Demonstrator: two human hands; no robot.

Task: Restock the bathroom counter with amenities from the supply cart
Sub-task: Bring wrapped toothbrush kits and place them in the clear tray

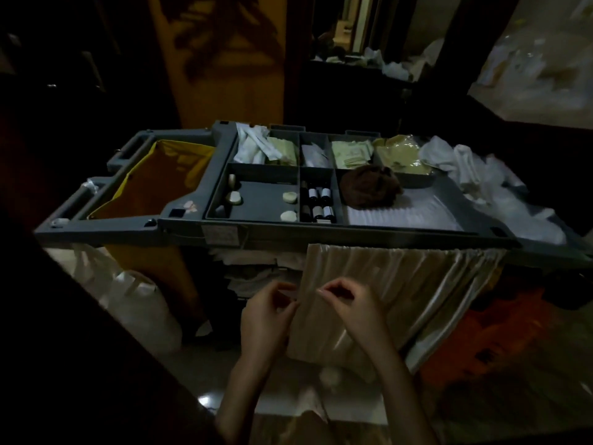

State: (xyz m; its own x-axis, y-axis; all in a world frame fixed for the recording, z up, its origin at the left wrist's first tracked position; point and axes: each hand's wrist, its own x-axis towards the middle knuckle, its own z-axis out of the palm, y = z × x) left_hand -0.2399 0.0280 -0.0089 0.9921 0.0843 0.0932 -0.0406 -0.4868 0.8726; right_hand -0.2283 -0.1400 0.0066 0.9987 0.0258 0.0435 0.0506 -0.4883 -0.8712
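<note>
Fingers [343,289] curl before the cart [96,227], whose label [221,234] is illegible.

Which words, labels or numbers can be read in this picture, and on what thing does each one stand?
No text can be read; the picture is dark and blurred.
Sticker on the front rail of the supply cart: print too blurred to read.
Small dark bottles in a tray compartment: white labels, too small to read.
Pale green packets in a back compartment: faint marks, unreadable.
</note>
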